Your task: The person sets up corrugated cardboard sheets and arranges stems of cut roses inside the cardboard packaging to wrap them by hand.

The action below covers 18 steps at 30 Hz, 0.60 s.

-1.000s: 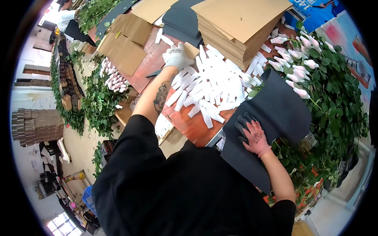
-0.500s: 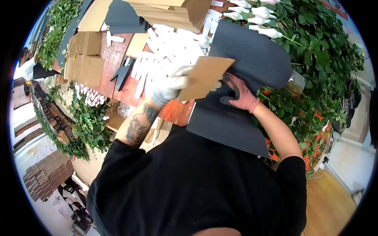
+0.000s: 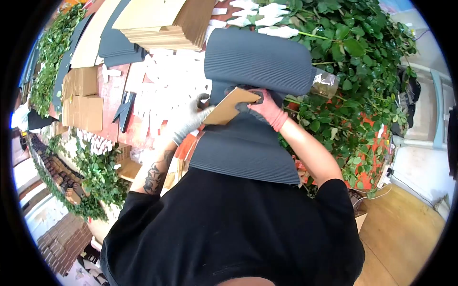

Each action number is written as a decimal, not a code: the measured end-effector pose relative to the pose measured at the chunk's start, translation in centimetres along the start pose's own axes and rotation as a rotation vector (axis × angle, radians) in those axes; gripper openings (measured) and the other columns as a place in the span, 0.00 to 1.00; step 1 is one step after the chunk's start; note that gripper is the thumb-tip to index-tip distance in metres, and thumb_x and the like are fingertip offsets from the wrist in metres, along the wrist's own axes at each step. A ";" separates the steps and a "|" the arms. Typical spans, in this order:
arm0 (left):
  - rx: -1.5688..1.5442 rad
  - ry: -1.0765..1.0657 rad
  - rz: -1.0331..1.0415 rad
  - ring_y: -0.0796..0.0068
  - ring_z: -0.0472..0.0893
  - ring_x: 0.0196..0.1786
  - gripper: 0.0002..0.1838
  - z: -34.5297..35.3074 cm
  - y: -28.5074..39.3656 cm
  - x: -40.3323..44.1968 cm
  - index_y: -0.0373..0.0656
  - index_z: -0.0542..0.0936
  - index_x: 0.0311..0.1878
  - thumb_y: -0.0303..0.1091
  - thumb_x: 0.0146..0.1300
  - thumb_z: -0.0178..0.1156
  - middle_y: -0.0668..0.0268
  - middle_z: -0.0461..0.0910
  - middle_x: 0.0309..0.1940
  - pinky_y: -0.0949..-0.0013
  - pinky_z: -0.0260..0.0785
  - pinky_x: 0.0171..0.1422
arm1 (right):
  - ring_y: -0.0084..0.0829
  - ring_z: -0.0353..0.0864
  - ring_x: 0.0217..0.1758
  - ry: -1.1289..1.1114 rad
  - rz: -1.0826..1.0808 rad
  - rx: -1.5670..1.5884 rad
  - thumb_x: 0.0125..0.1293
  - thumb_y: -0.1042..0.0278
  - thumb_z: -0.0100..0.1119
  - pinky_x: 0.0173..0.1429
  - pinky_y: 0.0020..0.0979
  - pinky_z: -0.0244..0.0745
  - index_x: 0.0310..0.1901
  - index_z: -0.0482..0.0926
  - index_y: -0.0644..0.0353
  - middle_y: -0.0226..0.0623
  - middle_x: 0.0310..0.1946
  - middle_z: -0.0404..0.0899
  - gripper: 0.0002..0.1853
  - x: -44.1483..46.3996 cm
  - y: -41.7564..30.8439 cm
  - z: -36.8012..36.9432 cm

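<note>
A small brown cardboard piece (image 3: 228, 108) is held tilted above a dark corrugated sheet (image 3: 243, 155). My right hand (image 3: 267, 108), in a red glove with dark fingers, grips its right end between thumb and fingers. On its left edge lies my left hand (image 3: 192, 118), in a pale grey glove; its upper dark fingertip stands apart from the cardboard, and the other fingers are partly hidden. Beyond the hands, the sheet's far part is folded over into a rounded roll (image 3: 257, 59). What lies inside that roll is hidden.
White-sleeved flower heads (image 3: 279, 31) and leafy stems (image 3: 350, 43) lie at the far right. A cardboard stack (image 3: 162, 33), dark sheets (image 3: 119, 52), many white strips (image 3: 174, 71) and a black stapler (image 3: 125, 112) occupy the left. Clear plastic (image 3: 326, 83) sits beside the roll.
The view has shifted, with the table's contents now further left in it. My right hand has come off the sheet and taken hold of the cardboard piece, which has turned and lowered.
</note>
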<state>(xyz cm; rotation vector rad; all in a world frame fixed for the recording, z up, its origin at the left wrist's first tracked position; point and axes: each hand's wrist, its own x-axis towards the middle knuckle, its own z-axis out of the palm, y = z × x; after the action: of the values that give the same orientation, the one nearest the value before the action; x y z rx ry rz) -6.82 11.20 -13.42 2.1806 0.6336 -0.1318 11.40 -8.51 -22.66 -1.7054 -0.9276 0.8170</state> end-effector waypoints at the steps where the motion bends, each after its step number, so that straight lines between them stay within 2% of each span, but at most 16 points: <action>1: 0.016 0.012 0.015 0.69 0.81 0.36 0.26 0.0 1.1 -0.3 0.38 0.74 0.56 0.44 0.59 0.63 0.55 0.82 0.36 0.67 0.72 0.43 | 0.38 0.72 0.57 0.072 0.100 0.108 0.45 0.72 0.72 0.64 0.34 0.66 0.51 0.72 0.60 0.42 0.52 0.72 0.29 -1.1 -6.1 -0.4; 3: 0.014 0.031 0.033 0.70 0.81 0.35 0.26 -1.1 3.9 -0.9 0.38 0.73 0.56 0.44 0.58 0.63 0.56 0.82 0.36 0.67 0.72 0.43 | 0.36 0.70 0.60 -0.063 -0.030 -0.217 0.44 0.76 0.69 0.63 0.34 0.66 0.53 0.71 0.57 0.42 0.56 0.72 0.30 -2.9 -14.3 -2.6; 4: -0.014 -0.099 -0.054 0.70 0.81 0.35 0.28 -2.0 5.3 -1.2 0.39 0.72 0.58 0.43 0.58 0.63 0.56 0.81 0.35 0.68 0.72 0.42 | 0.35 0.69 0.61 0.006 -0.189 -0.396 0.44 0.77 0.68 0.62 0.33 0.67 0.54 0.71 0.56 0.42 0.57 0.72 0.31 -4.6 -16.1 -3.4; 5: -0.041 -0.229 -0.138 0.70 0.81 0.35 0.29 -2.5 5.9 -1.1 0.39 0.70 0.60 0.42 0.58 0.63 0.57 0.81 0.35 0.68 0.72 0.42 | 0.33 0.69 0.61 0.093 -0.318 -0.226 0.46 0.75 0.68 0.62 0.32 0.67 0.55 0.71 0.56 0.41 0.57 0.72 0.31 -5.8 -17.0 -4.9; 6: -0.055 -0.222 -0.134 0.70 0.81 0.35 0.29 -2.0 5.0 -0.7 0.39 0.70 0.60 0.42 0.58 0.63 0.57 0.81 0.35 0.68 0.72 0.42 | 0.31 0.69 0.61 0.177 -0.442 -0.050 0.47 0.73 0.69 0.62 0.32 0.67 0.56 0.71 0.55 0.40 0.57 0.72 0.31 -6.8 -17.8 -6.6; 7: -0.158 -0.158 -0.017 0.71 0.80 0.33 0.30 -0.8 3.2 -0.6 0.41 0.69 0.61 0.42 0.57 0.63 0.58 0.81 0.32 0.68 0.72 0.40 | 0.30 0.69 0.60 0.449 -0.294 0.166 0.48 0.70 0.70 0.61 0.31 0.67 0.56 0.70 0.57 0.39 0.55 0.73 0.30 -7.4 -19.4 -7.9; 8: -0.257 -0.096 0.099 0.72 0.80 0.31 0.31 0.3 1.8 -0.5 0.43 0.68 0.63 0.41 0.57 0.63 0.60 0.80 0.29 0.67 0.72 0.38 | 0.28 0.71 0.57 0.598 -0.147 0.178 0.51 0.66 0.70 0.59 0.30 0.68 0.55 0.71 0.59 0.39 0.53 0.74 0.29 -7.2 -21.5 -9.3; 9: -0.259 -0.097 0.102 0.72 0.80 0.31 0.31 1.0 1.0 -0.4 0.43 0.68 0.63 0.41 0.57 0.63 0.60 0.80 0.29 0.67 0.72 0.38 | 0.27 0.74 0.54 0.738 0.001 0.210 0.53 0.63 0.69 0.57 0.29 0.69 0.55 0.71 0.62 0.38 0.51 0.76 0.29 -7.1 -23.7 -10.8; 10: -0.205 -0.032 0.178 0.72 0.80 0.29 0.31 1.4 0.4 -0.3 0.44 0.67 0.63 0.41 0.56 0.63 0.61 0.80 0.28 0.67 0.72 0.37 | 0.25 0.77 0.48 0.754 0.133 0.041 0.56 0.59 0.67 0.54 0.28 0.70 0.54 0.73 0.66 0.37 0.48 0.78 0.28 -5.7 -25.0 -12.6; 11: -0.149 0.033 0.256 0.72 0.80 0.28 0.32 1.4 0.1 -0.1 0.45 0.66 0.64 0.40 0.56 0.63 0.62 0.79 0.27 0.67 0.71 0.36 | 0.25 0.77 0.48 0.762 0.127 0.042 0.56 0.59 0.67 0.54 0.28 0.70 0.54 0.73 0.66 0.37 0.48 0.78 0.28 -4.5 -23.9 -14.4; 12: -0.141 0.031 0.266 0.72 0.80 0.28 0.32 0.5 1.3 -0.3 0.45 0.66 0.64 0.40 0.56 0.63 0.62 0.79 0.27 0.67 0.71 0.36 | 0.24 0.77 0.46 0.588 0.208 0.081 0.56 0.61 0.68 0.53 0.25 0.70 0.54 0.71 0.67 0.36 0.45 0.79 0.28 -3.3 -22.0 -16.2; 13: -0.070 -0.081 0.069 0.71 0.80 0.28 0.33 -0.9 3.6 -0.8 0.45 0.66 0.64 0.40 0.55 0.63 0.62 0.78 0.26 0.67 0.72 0.37 | 0.24 0.78 0.44 0.415 0.285 0.121 0.56 0.63 0.70 0.51 0.22 0.71 0.54 0.70 0.67 0.36 0.43 0.79 0.28 -2.9 -21.1 -17.0; 14: 0.001 -0.191 -0.130 0.70 0.80 0.29 0.33 -1.7 4.8 -1.1 0.44 0.66 0.64 0.39 0.55 0.64 0.62 0.78 0.24 0.66 0.72 0.37 | 0.23 0.78 0.42 0.367 0.314 0.015 0.56 0.61 0.69 0.51 0.22 0.70 0.51 0.73 0.68 0.34 0.41 0.80 0.26 -2.8 -24.0 -14.9; 16: 0.067 -0.180 -0.062 0.67 0.80 0.31 0.34 -1.0 3.6 -0.7 0.42 0.65 0.65 0.39 0.54 0.63 0.61 0.77 0.24 0.66 0.72 0.38 | 0.23 0.77 0.43 0.357 0.202 0.352 0.56 0.62 0.68 0.51 0.22 0.69 0.48 0.76 0.69 0.35 0.41 0.80 0.23 -1.5 -20.9 -15.3; 17: 0.021 -0.085 0.050 0.67 0.80 0.32 0.34 0.1 2.3 -0.5 0.41 0.65 0.64 0.38 0.54 0.63 0.60 0.77 0.24 0.65 0.72 0.39 | 0.23 0.77 0.43 0.441 0.068 0.216 0.57 0.64 0.67 0.51 0.22 0.69 0.47 0.76 0.69 0.35 0.41 0.80 0.21 -1.7 -19.9 -15.6; 18: -0.021 0.015 0.150 0.67 0.81 0.32 0.33 0.5 1.3 -0.7 0.41 0.66 0.64 0.38 0.54 0.62 0.60 0.77 0.23 0.65 0.71 0.39 | 0.23 0.77 0.43 0.523 0.008 0.231 0.58 0.67 0.65 0.50 0.23 0.70 0.48 0.77 0.69 0.35 0.41 0.80 0.18 -2.3 -20.7 -14.4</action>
<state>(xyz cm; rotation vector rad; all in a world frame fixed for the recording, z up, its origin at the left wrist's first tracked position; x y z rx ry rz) -6.72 9.86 -12.66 2.2015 0.4759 -0.0291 18.35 -12.33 1.41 -1.6050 -0.4494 0.4253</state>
